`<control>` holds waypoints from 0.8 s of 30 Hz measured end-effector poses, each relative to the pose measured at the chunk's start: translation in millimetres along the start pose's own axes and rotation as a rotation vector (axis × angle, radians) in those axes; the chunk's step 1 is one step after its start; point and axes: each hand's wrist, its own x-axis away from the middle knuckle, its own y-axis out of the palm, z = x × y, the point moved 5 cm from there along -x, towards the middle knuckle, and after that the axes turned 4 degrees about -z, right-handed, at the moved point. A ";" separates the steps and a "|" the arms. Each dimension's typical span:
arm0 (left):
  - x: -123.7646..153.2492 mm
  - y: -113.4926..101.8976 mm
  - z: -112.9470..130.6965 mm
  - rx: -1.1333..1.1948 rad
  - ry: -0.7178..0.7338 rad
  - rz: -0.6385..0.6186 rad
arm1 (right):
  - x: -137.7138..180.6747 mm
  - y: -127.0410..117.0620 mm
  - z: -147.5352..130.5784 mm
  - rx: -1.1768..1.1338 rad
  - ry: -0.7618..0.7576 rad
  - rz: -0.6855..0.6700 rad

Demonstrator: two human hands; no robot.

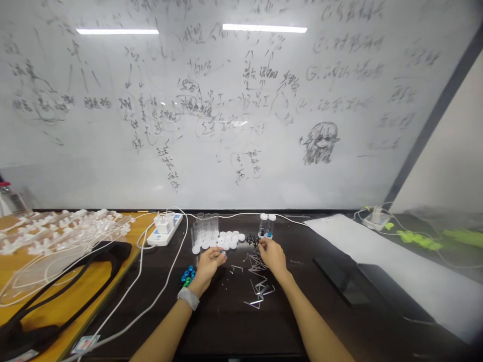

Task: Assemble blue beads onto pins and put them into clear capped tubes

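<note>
My left hand (210,265) is closed in a pinch on a small blue piece (223,253), partly hidden by the fingertips. Just beyond it lie several white round caps (222,244) and a group of clear tubes (206,226). Beside the left wrist is a cluster of shiny blue pieces (187,274), with green pieces (187,282) below them. My right hand (273,255) has its fingers pressed together at the pile of small black parts (251,240); what they hold is hidden. Thin bent metal rods (256,262) and L-shaped hex keys (259,293) lie between the hands.
Two capped tubes (267,226) stand behind my right hand. A white power strip (165,230) and looping cables are at left, near bagged white parts (64,231). Dark flat devices (341,281) and a white sheet (396,261) lie right. A whiteboard (241,166) rises behind.
</note>
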 end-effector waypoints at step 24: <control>-1.2 0.4 1.5 0.260 -0.093 -0.008 | 24.2 42.5 -69.1 -1.136 -0.114 -0.374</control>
